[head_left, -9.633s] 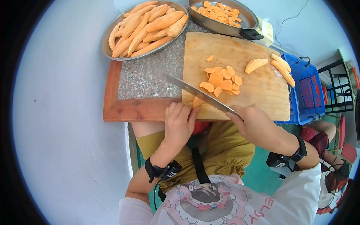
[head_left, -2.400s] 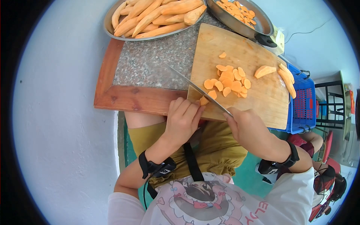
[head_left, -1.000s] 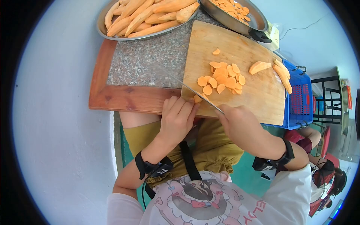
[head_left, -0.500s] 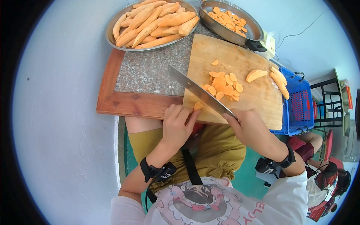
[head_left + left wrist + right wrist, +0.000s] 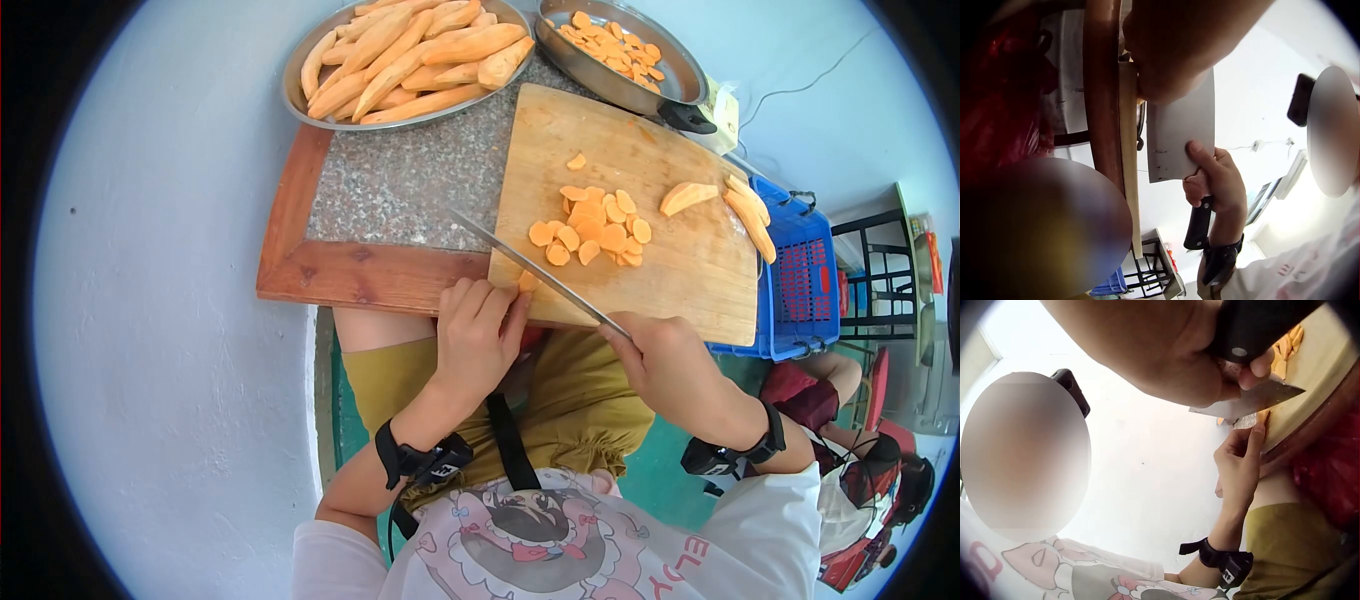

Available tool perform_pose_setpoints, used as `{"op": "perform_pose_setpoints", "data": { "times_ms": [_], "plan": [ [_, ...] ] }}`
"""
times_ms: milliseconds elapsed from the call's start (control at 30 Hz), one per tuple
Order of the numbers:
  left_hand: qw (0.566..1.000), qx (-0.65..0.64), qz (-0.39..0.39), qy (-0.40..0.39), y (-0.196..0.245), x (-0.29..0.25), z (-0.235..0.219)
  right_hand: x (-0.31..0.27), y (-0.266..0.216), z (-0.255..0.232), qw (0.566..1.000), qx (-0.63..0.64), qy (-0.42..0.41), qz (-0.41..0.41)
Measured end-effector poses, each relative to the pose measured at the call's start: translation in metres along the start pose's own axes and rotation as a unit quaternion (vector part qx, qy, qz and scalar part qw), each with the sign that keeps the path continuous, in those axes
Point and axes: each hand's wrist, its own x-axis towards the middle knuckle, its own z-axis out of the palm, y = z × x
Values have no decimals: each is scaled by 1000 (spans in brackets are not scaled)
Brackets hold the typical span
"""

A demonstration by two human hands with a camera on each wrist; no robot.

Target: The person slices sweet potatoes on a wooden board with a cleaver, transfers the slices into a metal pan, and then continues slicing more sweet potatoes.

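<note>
In the head view my left hand (image 5: 475, 335) pinches a short end of peeled sweet potato (image 5: 528, 282) at the front left corner of the wooden cutting board (image 5: 690, 280). My right hand (image 5: 675, 365) grips a cleaver (image 5: 545, 274) by its black handle, with the blade slanting across the board close beside that piece. The left wrist view shows the broad blade (image 5: 1175, 137) from the side, the right thumb lying against it. Orange sweet potato slices (image 5: 590, 232) lie in a loose pile behind the blade, with one slice (image 5: 576, 161) apart from them.
Peeled sweet potato pieces (image 5: 688, 198) lie at the board's right. Behind stand a metal tray (image 5: 290, 95) of whole peeled sweet potatoes and a pan (image 5: 680, 75) of slices. A blue basket (image 5: 800, 265) stands right of the table; another person (image 5: 815, 385) sits beyond.
Several more slices lie at the pile's front left than 9.6 s ago, and the held sweet potato is shorter. The cleaver has turned from showing its broad face to nearly edge-on since half a second ago.
</note>
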Motion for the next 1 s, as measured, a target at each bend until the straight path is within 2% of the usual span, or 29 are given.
{"op": "perform_pose_setpoints", "data": {
  "times_ms": [67, 133, 433, 667, 767, 833, 1000],
  "plan": [
    [1000, 9, 11, 3, -1, 1, 0, 1, -1, 0, 1000, -13, 0, -9],
    [1000, 10, 18, -1, -2, 1, 0, 4, -3, -4, 999, -6, -51, 16],
    [999, 23, 27, -32, -4, 0, -2, 15, -9, 3, 996, -46, -71, 36],
    [1000, 5, 22, -2, -4, 0, -1, 27, -11, 4, 995, -92, -45, 3],
    [1000, -6, 17, 0, -4, 0, -1, 33, -13, -9, 997, -45, -67, 16],
    [1000, -4, 14, 5, -4, 0, -1, 29, -11, -8, 998, -26, -36, 42],
    [1000, -11, 9, 5, -4, -1, 0, 7, -11, -9, 1000, -11, -21, 15]
  ]
}}
